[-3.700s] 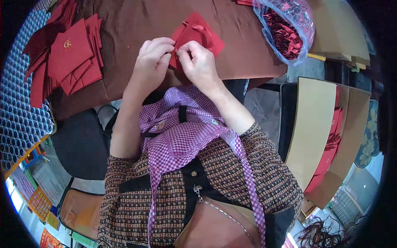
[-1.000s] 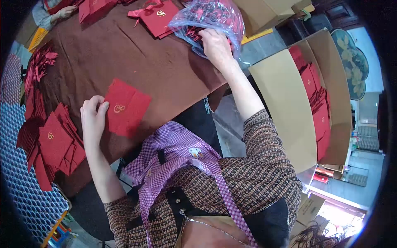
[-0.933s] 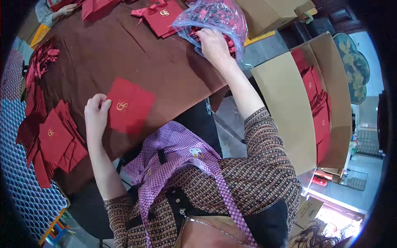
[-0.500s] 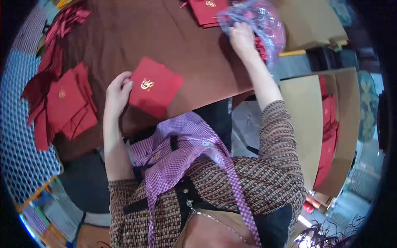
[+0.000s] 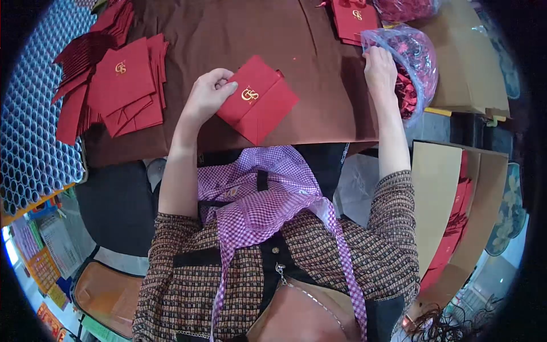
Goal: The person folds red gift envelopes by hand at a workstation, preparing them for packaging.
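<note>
My left hand [image 5: 208, 94] pinches the left corner of a flat red paper gift bag [image 5: 268, 105] with a gold logo. A crease crosses the bag, which is above the brown cloth near the table's front edge. On the right, my right hand [image 5: 380, 68] has its fingers closed on the rim of a clear plastic bag [image 5: 424, 48]. Shiny red pieces [image 5: 405, 94], perhaps ribbon bows, fill the plastic bag. My fingertips there are partly hidden.
A stack of red paper bags [image 5: 122, 80] lies at the table's left. More red bags [image 5: 356, 21] lie at the back right. A cardboard box [image 5: 476, 211] of red bags stands at my right side. A blue honeycomb-patterned surface [image 5: 34, 142] borders the left.
The view has shifted, so the scene sits farther right. The gift bag in my left hand has turned slightly and its crease now shows. My right hand stays at the plastic bag, whose mouth shows more.
</note>
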Tool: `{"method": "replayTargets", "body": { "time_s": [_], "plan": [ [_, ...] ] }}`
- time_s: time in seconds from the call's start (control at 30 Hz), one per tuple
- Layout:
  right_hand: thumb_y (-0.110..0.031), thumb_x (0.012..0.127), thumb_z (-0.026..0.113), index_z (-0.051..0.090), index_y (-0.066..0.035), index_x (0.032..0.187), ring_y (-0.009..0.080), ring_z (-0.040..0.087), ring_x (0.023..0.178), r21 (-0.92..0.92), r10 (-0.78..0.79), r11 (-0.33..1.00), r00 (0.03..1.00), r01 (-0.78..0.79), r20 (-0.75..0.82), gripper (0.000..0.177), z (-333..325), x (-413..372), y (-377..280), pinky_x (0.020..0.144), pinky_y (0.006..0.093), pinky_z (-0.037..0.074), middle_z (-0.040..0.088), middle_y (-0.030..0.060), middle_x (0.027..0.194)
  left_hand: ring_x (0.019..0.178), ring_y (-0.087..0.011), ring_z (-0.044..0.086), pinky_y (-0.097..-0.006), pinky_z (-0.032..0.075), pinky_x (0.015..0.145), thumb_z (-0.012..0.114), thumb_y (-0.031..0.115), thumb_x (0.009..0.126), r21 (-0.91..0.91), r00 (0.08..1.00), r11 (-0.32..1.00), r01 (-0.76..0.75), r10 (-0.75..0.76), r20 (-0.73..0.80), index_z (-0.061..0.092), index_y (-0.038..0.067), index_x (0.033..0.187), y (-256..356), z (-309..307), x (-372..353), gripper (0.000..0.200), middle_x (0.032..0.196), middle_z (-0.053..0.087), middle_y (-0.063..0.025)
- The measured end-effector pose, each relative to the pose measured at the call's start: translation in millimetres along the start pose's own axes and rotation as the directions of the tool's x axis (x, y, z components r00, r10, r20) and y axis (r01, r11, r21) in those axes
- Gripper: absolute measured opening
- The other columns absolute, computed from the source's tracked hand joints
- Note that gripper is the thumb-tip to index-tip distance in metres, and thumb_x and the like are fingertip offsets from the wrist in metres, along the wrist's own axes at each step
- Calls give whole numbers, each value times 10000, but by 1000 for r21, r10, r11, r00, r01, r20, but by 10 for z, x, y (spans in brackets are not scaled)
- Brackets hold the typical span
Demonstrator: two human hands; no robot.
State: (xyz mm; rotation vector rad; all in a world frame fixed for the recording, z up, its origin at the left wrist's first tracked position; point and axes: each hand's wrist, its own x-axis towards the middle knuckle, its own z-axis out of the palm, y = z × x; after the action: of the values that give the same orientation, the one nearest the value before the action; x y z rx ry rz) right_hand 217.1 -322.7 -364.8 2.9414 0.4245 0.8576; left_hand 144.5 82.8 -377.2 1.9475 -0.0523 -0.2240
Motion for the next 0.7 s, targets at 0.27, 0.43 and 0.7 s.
{"method": "replayTargets", "body": {
  "time_s": [0.27,0.43,0.7],
  "plan": [
    [-67,917,539,603,-10,944,205,628,702,838,-15,503,968,-210,251,90,-703,30,-1318,667,310,500,623,86,826,736,-29,495,-197,421,660,647,62,860,-111,998,993,-37,42,38,615,-19,1074,-147,54,89,231,827,591,39],
    [-10,910,519,562,26,1115,118,596,752,871,-479,104,743,-480,467,212,-1097,-117,-1949,719,261,496,596,30,830,743,-29,499,-195,422,665,619,22,847,-52,993,999,-14,20,117,616,-13,1068,-31,-3,47,224,840,594,45],
    [-59,860,600,549,53,1051,109,622,682,793,105,213,820,-571,563,227,-554,-143,-1861,646,254,502,678,92,748,730,-63,495,-220,417,671,580,-13,811,210,983,972,-104,68,170,607,-17,961,234,-69,-116,152,786,577,25]
  ]
}}
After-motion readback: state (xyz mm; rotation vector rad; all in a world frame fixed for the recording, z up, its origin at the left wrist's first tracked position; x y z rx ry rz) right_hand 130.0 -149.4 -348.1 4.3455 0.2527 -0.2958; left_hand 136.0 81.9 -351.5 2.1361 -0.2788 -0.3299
